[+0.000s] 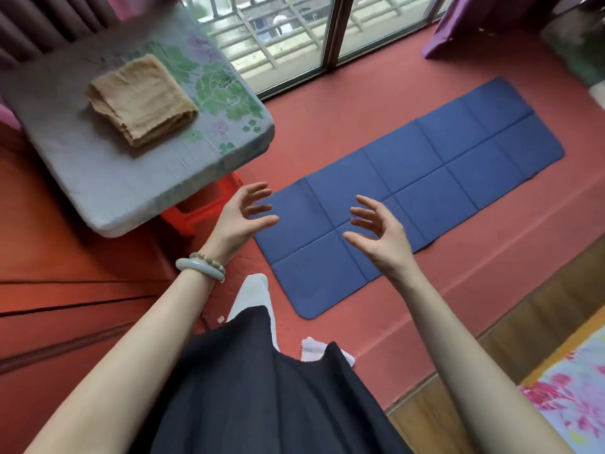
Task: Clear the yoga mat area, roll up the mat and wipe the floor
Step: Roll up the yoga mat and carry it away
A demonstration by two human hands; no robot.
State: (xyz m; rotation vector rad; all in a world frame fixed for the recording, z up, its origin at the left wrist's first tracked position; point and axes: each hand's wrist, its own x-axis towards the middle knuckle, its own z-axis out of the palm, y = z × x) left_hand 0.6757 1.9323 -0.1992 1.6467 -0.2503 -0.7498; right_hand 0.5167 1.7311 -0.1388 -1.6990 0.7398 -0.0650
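Far left: folded tan towel [142, 99] lying on a floral-covered table [98, 178]; a red stool [203, 208] shows under the table's near corner. Left hand [239, 221], bangle [199, 267] at the wrist, raised with fingers [262, 221] spread, holding nothing. Right hand [383, 234] beside it, fingers likewise splayed and empty. Below and beyond both hands: blue yoga mat [442, 178] flat and fully unrolled on the red floor [327, 126], crease lines visible, running toward the window [294, 34] at upper right
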